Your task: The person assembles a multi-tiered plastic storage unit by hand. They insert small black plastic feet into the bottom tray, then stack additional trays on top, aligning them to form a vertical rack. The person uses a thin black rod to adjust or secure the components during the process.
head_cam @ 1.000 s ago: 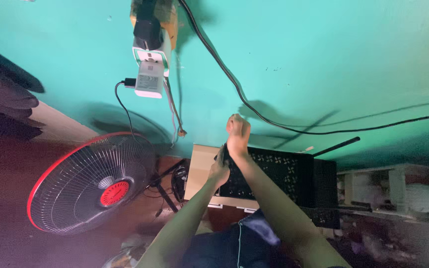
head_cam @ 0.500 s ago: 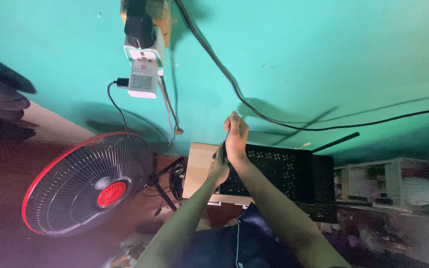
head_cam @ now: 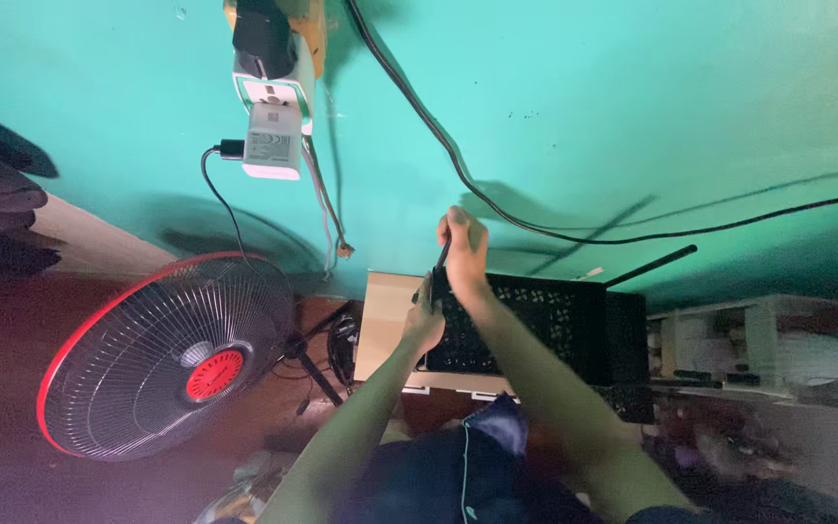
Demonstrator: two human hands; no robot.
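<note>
Head view: both arms stretch out toward a turquoise painted wall (head_cam: pixel 632 116). The right hand (head_cam: pixel 465 247) is raised against the wall with its fingers clenched around the upper end of a thin black rod-like tool (head_cam: pixel 437 270). The left hand (head_cam: pixel 425 320) sits just below, fingers closed on the tool's lower end, seemingly to steady it. What kind of tool it is cannot be told. Just behind the hands stands a black perforated plastic crate (head_cam: pixel 535 325) on a pale flat board (head_cam: pixel 385 325). A black cable (head_cam: pixel 497 209) droops across the wall beside the right hand. To the left, a red-rimmed round wire-grille fan (head_cam: pixel 172 359) stands, and a white plug adapter (head_cam: pixel 273 141) hangs from a wall socket above it.
</note>
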